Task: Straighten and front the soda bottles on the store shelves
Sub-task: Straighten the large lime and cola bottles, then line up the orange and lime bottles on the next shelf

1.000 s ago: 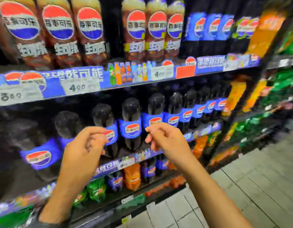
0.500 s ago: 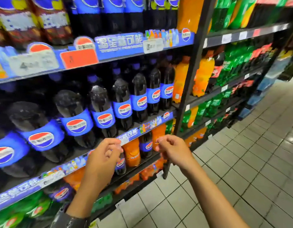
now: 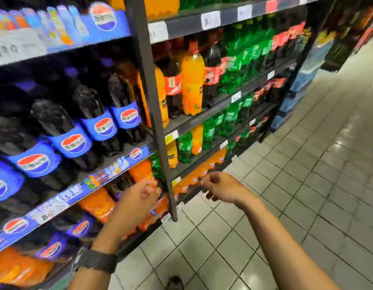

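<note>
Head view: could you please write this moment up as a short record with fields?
Setting: store shelves beside a tiled floor
Left bay: blue-label cola bottles, labels facing out
Right bay: tall orange bottle, green bottles
Left hand: fingers curled, holding nothing, near low orange bottles
Right hand: loosely curled, holding nothing, touching no bottle

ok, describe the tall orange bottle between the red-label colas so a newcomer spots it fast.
Find the dark upright post dividing the shelving. Just right of it, level with the blue-label colas, stands the orange bottle. It is bright orange, with a dark red-label cola on each side.
</note>
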